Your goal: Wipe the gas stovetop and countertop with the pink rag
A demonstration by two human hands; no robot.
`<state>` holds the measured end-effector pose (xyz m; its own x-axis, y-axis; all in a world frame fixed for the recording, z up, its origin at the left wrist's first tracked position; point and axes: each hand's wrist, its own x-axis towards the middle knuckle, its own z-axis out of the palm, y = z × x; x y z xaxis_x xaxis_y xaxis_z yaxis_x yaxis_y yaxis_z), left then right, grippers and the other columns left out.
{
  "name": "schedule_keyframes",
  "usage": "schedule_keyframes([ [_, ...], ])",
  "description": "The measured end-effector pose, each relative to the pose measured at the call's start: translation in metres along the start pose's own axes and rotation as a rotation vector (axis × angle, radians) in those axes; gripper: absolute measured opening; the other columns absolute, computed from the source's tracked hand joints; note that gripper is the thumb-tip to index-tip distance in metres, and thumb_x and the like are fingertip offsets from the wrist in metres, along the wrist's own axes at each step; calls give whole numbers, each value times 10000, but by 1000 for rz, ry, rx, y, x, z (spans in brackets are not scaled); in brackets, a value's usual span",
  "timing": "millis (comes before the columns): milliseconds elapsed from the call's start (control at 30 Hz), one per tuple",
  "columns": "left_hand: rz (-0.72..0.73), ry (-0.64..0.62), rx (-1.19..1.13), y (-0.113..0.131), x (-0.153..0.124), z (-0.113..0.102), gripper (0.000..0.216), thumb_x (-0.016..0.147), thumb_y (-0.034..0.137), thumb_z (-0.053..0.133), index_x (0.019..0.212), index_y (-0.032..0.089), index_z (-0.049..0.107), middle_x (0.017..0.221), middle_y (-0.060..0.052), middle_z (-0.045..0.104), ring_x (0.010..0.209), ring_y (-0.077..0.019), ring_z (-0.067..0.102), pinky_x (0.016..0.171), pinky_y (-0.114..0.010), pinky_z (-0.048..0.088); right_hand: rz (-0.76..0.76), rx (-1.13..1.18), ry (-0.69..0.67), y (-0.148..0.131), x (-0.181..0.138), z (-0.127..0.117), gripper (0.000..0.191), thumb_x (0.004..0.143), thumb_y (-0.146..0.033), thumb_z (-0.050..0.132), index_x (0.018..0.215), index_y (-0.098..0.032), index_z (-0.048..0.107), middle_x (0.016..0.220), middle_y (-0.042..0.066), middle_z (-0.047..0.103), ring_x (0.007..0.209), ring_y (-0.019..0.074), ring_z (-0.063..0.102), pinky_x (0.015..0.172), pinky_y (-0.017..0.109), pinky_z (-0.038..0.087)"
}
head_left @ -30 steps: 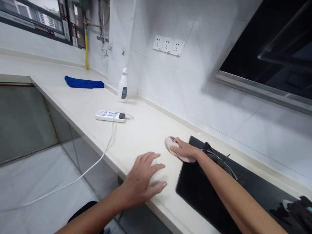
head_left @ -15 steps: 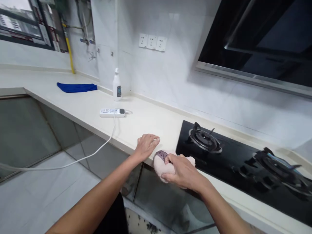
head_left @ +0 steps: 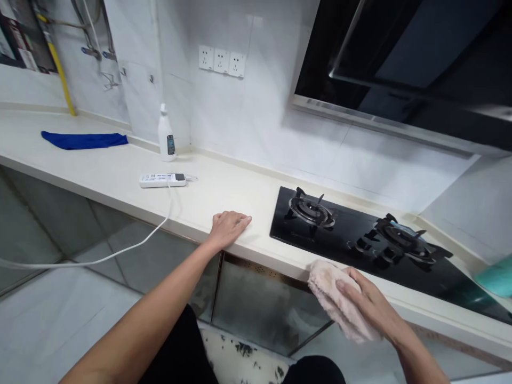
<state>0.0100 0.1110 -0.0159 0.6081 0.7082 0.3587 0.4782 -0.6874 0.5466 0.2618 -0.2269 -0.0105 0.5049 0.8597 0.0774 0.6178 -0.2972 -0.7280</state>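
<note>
A pale pink cloth point(head_left: 332, 293) is gripped in my right hand point(head_left: 370, 301), held just in front of the counter's front edge, below the gas stove point(head_left: 312, 229). The cloth is bunched and its lower end hangs down. My left hand point(head_left: 229, 228) rests palm down on the cream countertop point(head_left: 236, 186), close to the edge and left of the stove. Its fingers lie stretched out and nothing is in them.
A white power strip point(head_left: 162, 180) with a trailing cable lies to the left. Behind it stands a white spray bottle point(head_left: 165, 138), beside a blue cloth point(head_left: 86, 140). A black range hood point(head_left: 400, 69) overhangs the stove. Something green point(head_left: 496, 277) shows at the right.
My right hand has moved right with the pink cloth, off the counter edge, and the cloth now hangs looser. My left hand stays on the counter. The view has swung right.
</note>
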Motion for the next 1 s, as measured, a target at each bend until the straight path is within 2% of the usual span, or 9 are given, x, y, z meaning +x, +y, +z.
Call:
schedule_keyframes([
  [133, -6, 27, -10, -1, 0, 0, 489, 1036, 569, 385, 1149, 289, 770, 1279, -66, 758, 1264, -327, 597, 1129, -538, 322, 57, 552, 151, -11, 30, 14, 525, 866, -682, 602, 1176, -264, 669, 1179, 89, 758, 1092, 323, 704, 919, 432, 573],
  [200, -15, 30, -11, -2, 1, 0, 485, 1034, 565, 385, 1146, 291, 769, 1271, -63, 760, 1257, -321, 603, 1132, -534, 324, 49, 650, 188, -18, 57, 21, 575, 858, -698, 548, 1203, -252, 664, 1217, 100, 754, 1129, 328, 702, 933, 438, 579],
  [267, -28, 26, -15, -3, 0, -1, 484, 1027, 569, 389, 1149, 291, 766, 1267, -64, 760, 1259, -322, 604, 1135, -530, 322, 16, 501, 190, -20, 84, 24, 551, 877, -693, 479, 1119, -240, 677, 1160, 103, 757, 1089, 317, 699, 926, 440, 576],
  [400, -34, 40, -20, -4, 0, -1, 469, 1011, 567, 404, 1141, 291, 760, 1247, -56, 763, 1254, -321, 611, 1132, -522, 320, -82, -64, 249, -2, 120, 9, 448, 850, -632, 490, 868, -225, 678, 1038, 128, 700, 1095, 325, 625, 1028, 503, 502],
  [600, 56, 51, -55, -1, -3, 1, 460, 1021, 586, 409, 1114, 290, 749, 1225, -38, 771, 1216, -294, 635, 1129, -515, 310, -151, -223, 602, 16, 112, -19, 584, 883, -594, 495, 1247, -165, 652, 1225, 200, 631, 1038, 305, 622, 1008, 516, 512],
  [700, 85, 47, -43, 2, -5, 1, 464, 1021, 600, 415, 1089, 285, 750, 1230, -36, 770, 1221, -289, 635, 1142, -514, 298, -325, -323, 397, -4, 100, 0, 596, 955, -600, 495, 1405, -223, 603, 1423, 173, 596, 1262, 323, 581, 1123, 524, 449],
  [800, 82, 44, -17, 5, -5, 0, 456, 1022, 592, 418, 1093, 289, 752, 1236, -34, 771, 1218, -291, 640, 1155, -520, 291, -369, -521, 164, -31, 98, 39, 606, 952, -582, 586, 1470, -268, 591, 1616, 151, 454, 1505, 379, 377, 1202, 589, 343],
  [900, 75, 59, 9, 7, -4, 2, 457, 1032, 580, 404, 1137, 295, 746, 1263, -33, 766, 1244, -290, 634, 1160, -519, 288, -342, -624, 146, -63, 101, 81, 586, 949, -581, 641, 1449, -275, 622, 1641, 165, 416, 1526, 417, 318, 1183, 633, 320],
  [1000, 48, 69, 32, 6, -3, 4, 472, 1035, 581, 391, 1182, 296, 738, 1290, -45, 758, 1279, -291, 619, 1156, -518, 289, -511, -600, 79, -101, 99, 121, 511, 991, -590, 594, 1403, -293, 650, 1595, 144, 485, 1479, 372, 395, 1175, 593, 330],
])
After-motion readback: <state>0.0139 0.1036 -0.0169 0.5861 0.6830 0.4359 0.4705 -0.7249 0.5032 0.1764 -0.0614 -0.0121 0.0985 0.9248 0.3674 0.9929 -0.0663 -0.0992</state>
